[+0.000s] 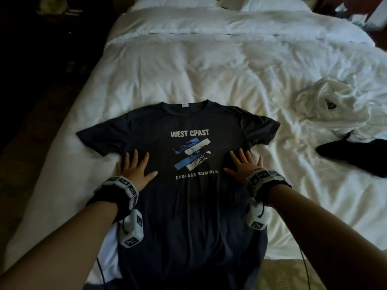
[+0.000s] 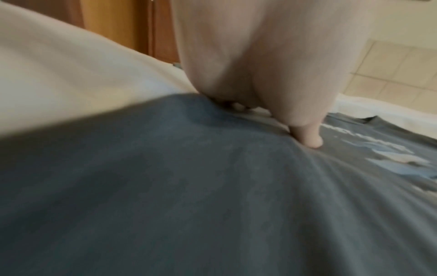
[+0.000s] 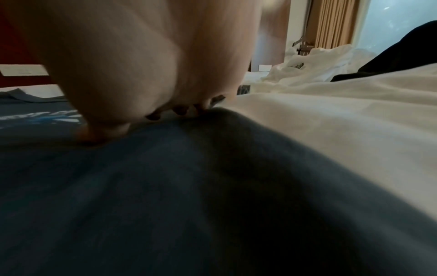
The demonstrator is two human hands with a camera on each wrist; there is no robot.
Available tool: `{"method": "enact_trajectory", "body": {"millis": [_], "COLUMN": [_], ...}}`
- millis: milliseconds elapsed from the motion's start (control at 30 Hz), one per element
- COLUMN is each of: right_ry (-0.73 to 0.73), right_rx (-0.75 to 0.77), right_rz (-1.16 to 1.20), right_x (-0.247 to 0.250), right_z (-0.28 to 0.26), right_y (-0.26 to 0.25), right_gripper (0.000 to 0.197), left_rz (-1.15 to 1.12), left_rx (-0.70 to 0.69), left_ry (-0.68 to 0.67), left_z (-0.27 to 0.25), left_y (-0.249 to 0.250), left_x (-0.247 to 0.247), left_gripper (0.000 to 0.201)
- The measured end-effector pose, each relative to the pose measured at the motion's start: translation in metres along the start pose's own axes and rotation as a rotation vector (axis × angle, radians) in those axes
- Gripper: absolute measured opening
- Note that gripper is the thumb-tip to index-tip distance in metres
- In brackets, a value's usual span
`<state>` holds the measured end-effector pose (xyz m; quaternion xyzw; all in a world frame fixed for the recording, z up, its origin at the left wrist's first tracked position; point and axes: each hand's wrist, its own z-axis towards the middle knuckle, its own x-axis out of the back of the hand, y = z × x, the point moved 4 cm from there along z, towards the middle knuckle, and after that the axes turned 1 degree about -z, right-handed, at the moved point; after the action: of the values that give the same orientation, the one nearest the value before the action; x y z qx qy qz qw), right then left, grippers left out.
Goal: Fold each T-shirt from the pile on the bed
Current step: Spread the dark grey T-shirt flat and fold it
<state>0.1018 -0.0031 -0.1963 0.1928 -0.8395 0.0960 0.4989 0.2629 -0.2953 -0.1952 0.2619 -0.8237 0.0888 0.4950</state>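
A dark grey T-shirt [image 1: 188, 197] with a white and blue print lies face up and spread flat on the white bed [image 1: 167, 70], collar away from me, sleeves out to both sides. My left hand [image 1: 134, 170] presses flat on its left side just below the sleeve, fingers straight and spread. On the shirt's right side my right hand [image 1: 244, 166] lies flat the same way. The left wrist view shows the left hand [image 2: 272, 74] on the grey T-shirt [image 2: 189, 186]; the right wrist view shows the right hand [image 3: 141, 65] on the T-shirt [image 3: 141, 186].
A crumpled white T-shirt [image 1: 326, 103] and a black garment [image 1: 356, 155] lie on the bed's right side. Pillows [image 1: 209, 3] sit at the head. The shirt's hem hangs over the near bed edge. Dark floor runs along the left.
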Motion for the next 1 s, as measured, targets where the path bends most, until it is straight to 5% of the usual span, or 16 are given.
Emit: {"method": "enact_trajectory", "body": {"millis": [367,567,700,800,933,1000], "right_ry": [0.057,0.441,0.368,0.293,0.234,0.242], "right_rx": [0.047,-0.148,-0.344,-0.458,-0.446,-0.426], "right_rz": [0.063,0.683,1.145,1.5,1.886,1.98], "right_x": [-0.013,0.02,0.015,0.003,0.005,0.015], "right_z": [-0.016,-0.002,0.025,0.046,0.063,0.064], "right_y": [-0.005,0.032,0.069,0.089,0.085,0.083], "right_gripper": [0.065,0.048,0.027,0.034,0.043,0.03], "left_rz": [0.104,0.098,0.088,0.076,0.115,0.105], "left_rx": [-0.02,-0.097,-0.139,-0.139,-0.111,-0.109], "left_ry": [0.004,0.076,0.07,0.044,0.005,-0.005], "left_z": [-0.017,-0.001,0.016,0.03,0.045,0.048], "left_y": [-0.02,0.013,0.041,0.057,0.063,0.06], "left_x": [-0.007,0.006,0.008,0.002,-0.014,-0.02], "left_gripper": [0.07,0.068,0.067,0.067,0.068,0.068]}}
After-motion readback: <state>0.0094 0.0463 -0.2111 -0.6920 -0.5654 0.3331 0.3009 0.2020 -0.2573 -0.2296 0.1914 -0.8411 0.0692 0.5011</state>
